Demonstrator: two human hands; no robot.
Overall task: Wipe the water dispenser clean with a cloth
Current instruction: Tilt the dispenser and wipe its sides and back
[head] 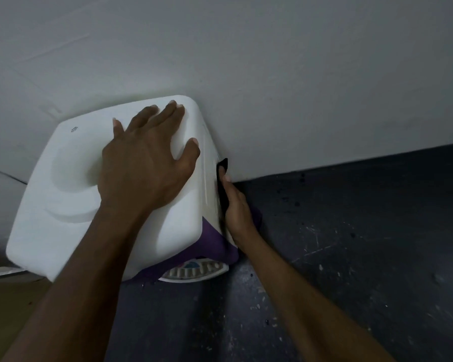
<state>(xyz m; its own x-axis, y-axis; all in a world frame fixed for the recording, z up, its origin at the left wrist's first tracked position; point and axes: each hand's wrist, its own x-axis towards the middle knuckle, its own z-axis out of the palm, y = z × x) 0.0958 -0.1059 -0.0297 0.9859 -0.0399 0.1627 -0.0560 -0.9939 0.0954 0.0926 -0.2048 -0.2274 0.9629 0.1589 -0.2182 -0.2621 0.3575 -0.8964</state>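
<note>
I look down on a white water dispenser point(63, 205) with a purple front panel and a white drip tray point(196, 273) at its base. It stands against a pale wall. My left hand point(147, 163) rests flat on its top, fingers spread toward the back right corner. My right hand point(236, 207) is down the dispenser's right side and presses a dark cloth point(222, 184) against that side panel. Most of the cloth is hidden between my hand and the panel.
A dark, speckled floor point(351, 257) spreads to the right and in front of the dispenser. The pale wall point(246, 61) runs right behind it. A brownish surface point(8, 309) shows at the lower left.
</note>
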